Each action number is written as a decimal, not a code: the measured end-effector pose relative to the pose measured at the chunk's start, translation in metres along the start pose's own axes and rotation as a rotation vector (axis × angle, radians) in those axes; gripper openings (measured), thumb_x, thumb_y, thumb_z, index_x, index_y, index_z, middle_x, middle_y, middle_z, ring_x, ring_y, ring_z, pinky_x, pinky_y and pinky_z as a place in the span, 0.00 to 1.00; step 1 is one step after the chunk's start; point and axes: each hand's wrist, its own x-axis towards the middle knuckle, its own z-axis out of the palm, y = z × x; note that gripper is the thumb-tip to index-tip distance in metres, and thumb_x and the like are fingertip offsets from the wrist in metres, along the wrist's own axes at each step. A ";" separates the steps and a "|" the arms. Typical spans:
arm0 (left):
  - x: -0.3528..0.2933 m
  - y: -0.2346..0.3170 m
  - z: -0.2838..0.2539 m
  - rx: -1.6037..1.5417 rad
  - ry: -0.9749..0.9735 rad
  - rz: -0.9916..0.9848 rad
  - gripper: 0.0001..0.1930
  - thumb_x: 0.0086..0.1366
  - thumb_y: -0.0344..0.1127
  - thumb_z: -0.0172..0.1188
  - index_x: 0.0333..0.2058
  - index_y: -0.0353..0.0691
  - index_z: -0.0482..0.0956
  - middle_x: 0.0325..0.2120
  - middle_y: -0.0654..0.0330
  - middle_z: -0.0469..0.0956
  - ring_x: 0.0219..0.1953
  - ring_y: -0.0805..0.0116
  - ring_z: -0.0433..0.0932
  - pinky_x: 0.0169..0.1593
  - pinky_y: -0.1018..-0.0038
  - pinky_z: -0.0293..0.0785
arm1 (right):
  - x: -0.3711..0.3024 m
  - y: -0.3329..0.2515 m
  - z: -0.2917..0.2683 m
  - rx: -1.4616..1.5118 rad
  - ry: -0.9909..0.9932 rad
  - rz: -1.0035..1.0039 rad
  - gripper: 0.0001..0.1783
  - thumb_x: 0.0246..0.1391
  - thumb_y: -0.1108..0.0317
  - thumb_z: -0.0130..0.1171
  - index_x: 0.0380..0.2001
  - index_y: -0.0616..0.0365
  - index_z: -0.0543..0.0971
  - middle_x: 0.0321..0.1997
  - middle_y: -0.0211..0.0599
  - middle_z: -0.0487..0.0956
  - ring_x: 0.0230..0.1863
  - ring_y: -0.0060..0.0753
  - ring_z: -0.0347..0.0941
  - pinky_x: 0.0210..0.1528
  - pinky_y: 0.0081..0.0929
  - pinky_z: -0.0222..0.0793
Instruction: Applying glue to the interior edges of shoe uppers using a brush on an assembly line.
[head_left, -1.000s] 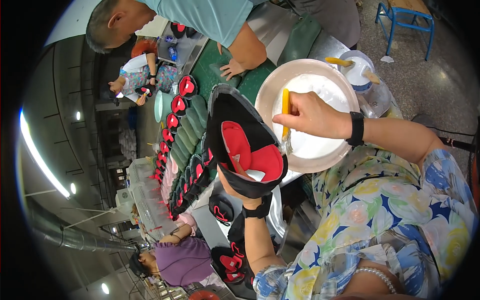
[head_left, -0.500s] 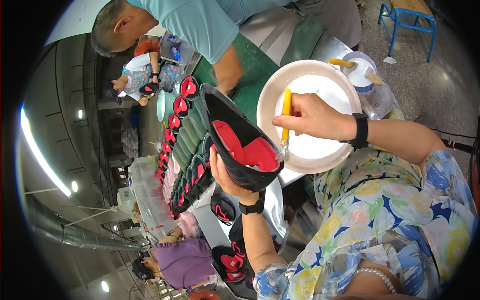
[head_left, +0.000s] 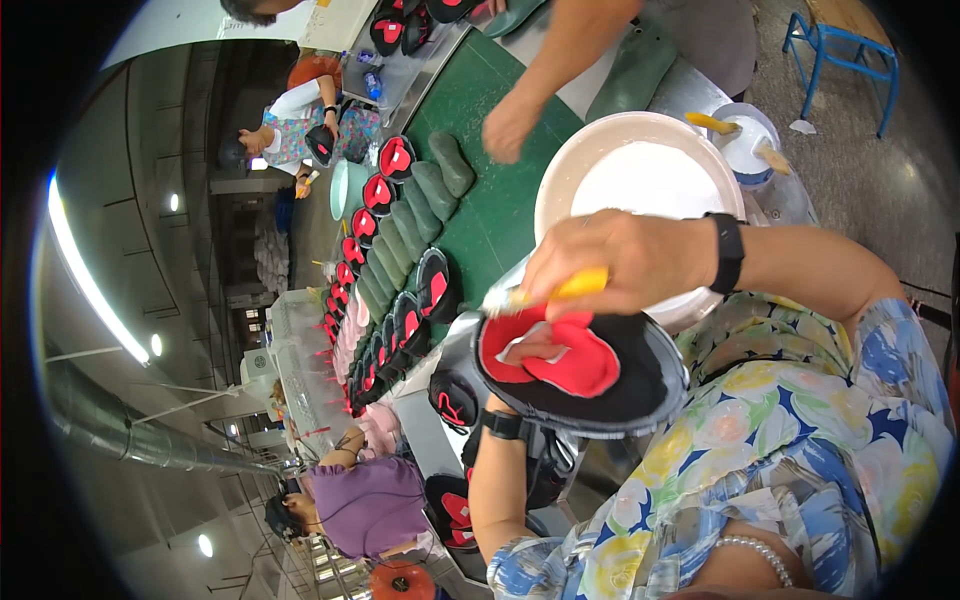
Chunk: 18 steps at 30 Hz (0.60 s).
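A black shoe upper (head_left: 640, 375) with red lining is tilted in front of me, its open side facing up. My left hand (head_left: 499, 404) holds it from below at the near left end; most of that hand is hidden, though skin shows inside the red lining. Above the same end, my right hand (head_left: 625, 262) is closed on a yellow-handled brush (head_left: 582, 283). The blurred pale bristles are at the upper's left rim. Behind my right hand stands a wide beige basin (head_left: 553, 185) of white liquid.
Beyond the basin is a green work surface (head_left: 490, 235) with rows of green soles (head_left: 405, 225) and red-lined uppers (head_left: 432, 285). A co-worker's hand (head_left: 512, 128) reaches over it. A small tub (head_left: 752, 150) with brushes stands right of the basin. More uppers (head_left: 455, 510) lie at lower left.
The upper has swung round, its body now pointing right and its open side up. My right hand has brought the brush left to its other end. The co-worker has shifted back, arm still reaching.
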 end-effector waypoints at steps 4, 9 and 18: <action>0.012 0.008 0.016 -0.297 0.002 -0.398 0.33 0.51 0.24 0.74 0.57 0.39 0.75 0.47 0.64 0.79 0.53 0.67 0.76 0.55 0.74 0.72 | 0.009 0.015 0.020 -0.125 -0.100 -0.139 0.09 0.61 0.65 0.63 0.39 0.57 0.77 0.40 0.37 0.81 0.42 0.44 0.80 0.47 0.36 0.76; 0.021 0.024 0.003 -1.071 -0.118 -0.799 0.31 0.57 0.20 0.66 0.61 0.36 0.71 0.52 0.59 0.79 0.54 0.67 0.78 0.61 0.71 0.71 | -0.005 0.030 -0.001 -0.155 -0.139 0.208 0.13 0.62 0.62 0.61 0.36 0.61 0.74 0.31 0.45 0.78 0.34 0.53 0.78 0.39 0.42 0.74; 0.017 0.038 0.000 -0.942 0.136 -0.641 0.22 0.62 0.23 0.62 0.56 0.31 0.74 0.47 0.55 0.82 0.47 0.65 0.82 0.54 0.70 0.77 | -0.005 0.006 -0.036 -0.222 -0.218 0.387 0.12 0.61 0.65 0.61 0.35 0.61 0.71 0.31 0.45 0.78 0.30 0.49 0.78 0.33 0.39 0.70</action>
